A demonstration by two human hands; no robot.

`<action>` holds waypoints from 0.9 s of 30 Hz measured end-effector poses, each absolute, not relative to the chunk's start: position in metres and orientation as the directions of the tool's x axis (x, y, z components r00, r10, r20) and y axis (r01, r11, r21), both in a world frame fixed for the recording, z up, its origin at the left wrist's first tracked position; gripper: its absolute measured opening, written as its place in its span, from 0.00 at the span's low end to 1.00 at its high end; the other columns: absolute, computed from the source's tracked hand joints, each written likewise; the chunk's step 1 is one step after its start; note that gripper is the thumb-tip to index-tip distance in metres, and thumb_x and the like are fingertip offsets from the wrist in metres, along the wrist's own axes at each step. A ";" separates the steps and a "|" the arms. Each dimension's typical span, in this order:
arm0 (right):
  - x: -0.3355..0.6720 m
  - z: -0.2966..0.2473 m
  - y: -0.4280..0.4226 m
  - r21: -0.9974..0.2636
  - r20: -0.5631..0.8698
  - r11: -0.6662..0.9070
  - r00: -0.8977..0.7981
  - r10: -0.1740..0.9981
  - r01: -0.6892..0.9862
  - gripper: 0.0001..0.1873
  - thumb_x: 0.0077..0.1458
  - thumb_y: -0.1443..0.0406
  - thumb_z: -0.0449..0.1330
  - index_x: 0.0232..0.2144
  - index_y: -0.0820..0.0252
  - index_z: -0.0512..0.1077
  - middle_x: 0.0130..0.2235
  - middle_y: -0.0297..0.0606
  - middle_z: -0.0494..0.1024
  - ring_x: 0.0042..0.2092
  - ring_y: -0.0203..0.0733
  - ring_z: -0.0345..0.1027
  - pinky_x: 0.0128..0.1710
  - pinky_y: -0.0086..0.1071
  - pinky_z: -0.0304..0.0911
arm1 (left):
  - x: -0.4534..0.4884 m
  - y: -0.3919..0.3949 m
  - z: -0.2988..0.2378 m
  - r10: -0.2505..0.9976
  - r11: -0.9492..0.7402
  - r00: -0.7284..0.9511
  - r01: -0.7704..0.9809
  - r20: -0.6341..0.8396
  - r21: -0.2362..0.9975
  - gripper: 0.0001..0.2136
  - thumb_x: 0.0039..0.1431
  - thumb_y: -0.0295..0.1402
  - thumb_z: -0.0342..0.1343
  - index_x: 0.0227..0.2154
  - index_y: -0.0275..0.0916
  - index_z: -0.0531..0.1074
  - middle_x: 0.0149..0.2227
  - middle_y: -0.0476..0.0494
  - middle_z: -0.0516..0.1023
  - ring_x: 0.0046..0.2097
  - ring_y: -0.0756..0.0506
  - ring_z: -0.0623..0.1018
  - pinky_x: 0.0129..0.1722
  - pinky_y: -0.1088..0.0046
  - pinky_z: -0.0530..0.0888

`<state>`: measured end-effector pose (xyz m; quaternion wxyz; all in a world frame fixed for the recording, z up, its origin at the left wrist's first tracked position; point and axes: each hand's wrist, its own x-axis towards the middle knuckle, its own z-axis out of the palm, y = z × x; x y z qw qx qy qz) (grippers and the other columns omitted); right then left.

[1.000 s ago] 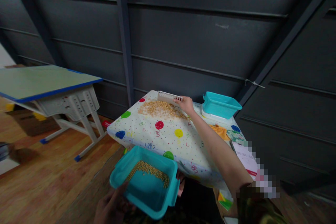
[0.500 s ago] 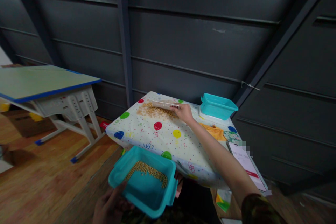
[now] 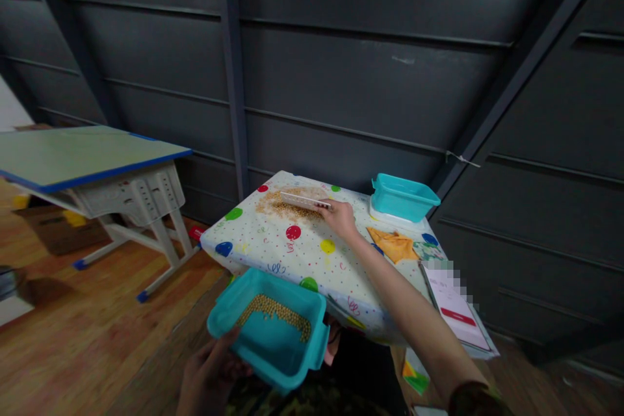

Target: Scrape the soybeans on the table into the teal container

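My left hand [image 3: 209, 370] is closed on the near-left rim of a turquoise plastic basin [image 3: 270, 377], held tilted at the table's front edge. Inside it, a band of soybeans [image 3: 287, 313] lies along the far side. Over the table reaches my right hand [image 3: 340, 218], pinching one end of a flat white strip with a row of holes [image 3: 299, 200]; its exact kind I cannot make out. The strip stands on edge over a spread of soybeans [image 3: 283, 210] mixed with pale crumbs, partly hiding them.
A second turquoise basin [image 3: 405, 198] stands at the back right of the table [image 3: 263, 240], on something white. Before it lie an orange cloth [image 3: 394, 247] and, at the right edge, a tablet-like screen [image 3: 455, 312]. A school desk [image 3: 97, 153] stands to the left.
The white strip has dipped slightly and turned its broad side more toward me, above the beans. The view has shifted a little; my left hand keeps its hold on the basin.
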<state>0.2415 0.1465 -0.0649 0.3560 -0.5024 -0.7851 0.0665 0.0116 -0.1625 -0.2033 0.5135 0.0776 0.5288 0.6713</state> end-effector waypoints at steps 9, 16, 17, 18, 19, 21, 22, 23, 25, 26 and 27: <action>0.246 -0.073 0.128 -0.489 0.456 0.465 -0.239 0.857 0.738 0.12 0.79 0.67 0.74 0.49 0.48 0.99 0.53 0.42 1.01 0.55 0.59 0.98 0.54 0.38 0.83 | 0.029 -0.160 -0.195 0.728 0.010 -0.561 -0.566 -0.394 0.824 0.33 0.28 0.48 0.98 0.18 0.44 0.75 0.15 0.56 0.71 0.18 0.48 0.74 0.20 0.72 0.76; 0.240 -0.078 0.114 -0.375 0.442 0.498 -0.321 0.837 0.782 0.14 0.81 0.64 0.72 0.54 0.46 0.99 0.53 0.43 1.01 0.55 0.58 0.97 0.53 0.38 0.81 | 0.024 -0.156 -0.211 0.729 -0.020 -0.586 -0.536 -0.354 0.844 0.26 0.42 0.48 0.91 0.18 0.45 0.76 0.16 0.54 0.72 0.18 0.49 0.74 0.21 0.74 0.74; 0.239 -0.077 0.112 -0.371 0.442 0.499 -0.324 0.836 0.783 0.14 0.81 0.64 0.72 0.54 0.46 0.99 0.53 0.43 1.01 0.55 0.58 0.97 0.53 0.38 0.81 | 0.022 -0.155 -0.212 0.720 -0.019 -0.595 -0.533 -0.358 0.846 0.27 0.41 0.48 0.90 0.17 0.45 0.74 0.15 0.53 0.71 0.18 0.49 0.74 0.20 0.73 0.74; 0.237 -0.076 0.110 -0.371 0.443 0.498 -0.322 0.837 0.784 0.14 0.81 0.64 0.72 0.55 0.46 0.99 0.54 0.43 1.00 0.55 0.58 0.97 0.53 0.38 0.81 | 0.020 -0.154 -0.212 0.710 -0.015 -0.602 -0.532 -0.366 0.847 0.28 0.39 0.48 0.89 0.16 0.46 0.72 0.15 0.53 0.70 0.17 0.49 0.73 0.19 0.72 0.73; 0.236 -0.075 0.109 -0.374 0.445 0.493 -0.315 0.838 0.785 0.15 0.81 0.63 0.71 0.56 0.46 0.99 0.55 0.43 1.00 0.55 0.58 0.96 0.54 0.39 0.81 | 0.017 -0.153 -0.210 0.704 -0.008 -0.607 -0.525 -0.369 0.851 0.28 0.37 0.49 0.89 0.15 0.47 0.72 0.14 0.54 0.68 0.17 0.48 0.72 0.19 0.70 0.73; 0.235 -0.073 0.106 -0.383 0.445 0.484 -0.303 0.843 0.787 0.15 0.82 0.62 0.70 0.58 0.46 0.99 0.55 0.44 1.00 0.55 0.59 0.96 0.54 0.39 0.80 | 0.011 -0.152 -0.205 0.725 0.022 -0.585 -0.508 -0.364 0.861 0.28 0.33 0.50 0.90 0.16 0.47 0.73 0.14 0.55 0.68 0.17 0.47 0.73 0.20 0.68 0.76; 0.234 -0.072 0.104 -0.386 0.442 0.483 -0.303 0.845 0.786 0.15 0.82 0.62 0.70 0.57 0.46 0.99 0.55 0.44 1.00 0.55 0.59 0.96 0.54 0.39 0.80 | 0.009 -0.151 -0.201 0.756 0.055 -0.543 -0.506 -0.367 0.861 0.28 0.32 0.50 0.90 0.16 0.46 0.74 0.15 0.53 0.70 0.19 0.46 0.75 0.21 0.67 0.78; 0.233 -0.071 0.103 -0.386 0.438 0.487 -0.310 0.844 0.783 0.15 0.82 0.62 0.70 0.56 0.47 0.99 0.54 0.44 1.00 0.54 0.59 0.96 0.53 0.38 0.80 | 0.007 -0.151 -0.199 0.787 0.081 -0.497 -0.502 -0.364 0.861 0.27 0.32 0.50 0.91 0.17 0.46 0.76 0.16 0.52 0.73 0.20 0.45 0.77 0.23 0.66 0.80; 0.230 -0.069 0.100 -0.385 0.432 0.504 -0.332 0.839 0.773 0.14 0.82 0.62 0.71 0.53 0.48 1.00 0.52 0.45 1.00 0.53 0.58 0.96 0.52 0.37 0.78 | 0.004 -0.149 -0.196 0.768 0.054 -0.540 -0.480 -0.344 0.875 0.28 0.30 0.51 0.90 0.16 0.46 0.74 0.16 0.52 0.73 0.20 0.46 0.76 0.22 0.67 0.79; 0.229 -0.069 0.098 -0.386 0.432 0.511 -0.339 0.836 0.768 0.13 0.82 0.62 0.71 0.52 0.49 1.00 0.51 0.45 1.00 0.53 0.58 0.96 0.51 0.37 0.77 | 0.004 -0.149 -0.196 0.757 0.046 -0.558 -0.473 -0.339 0.880 0.28 0.30 0.51 0.90 0.16 0.46 0.74 0.16 0.52 0.72 0.19 0.46 0.75 0.22 0.67 0.78; 0.228 -0.068 0.097 -0.390 0.434 0.515 -0.341 0.834 0.763 0.13 0.82 0.63 0.72 0.52 0.49 1.00 0.51 0.45 1.00 0.52 0.58 0.96 0.50 0.36 0.77 | 0.004 -0.149 -0.196 0.747 0.034 -0.574 -0.470 -0.335 0.882 0.27 0.31 0.51 0.89 0.16 0.46 0.74 0.16 0.52 0.72 0.19 0.46 0.75 0.22 0.68 0.78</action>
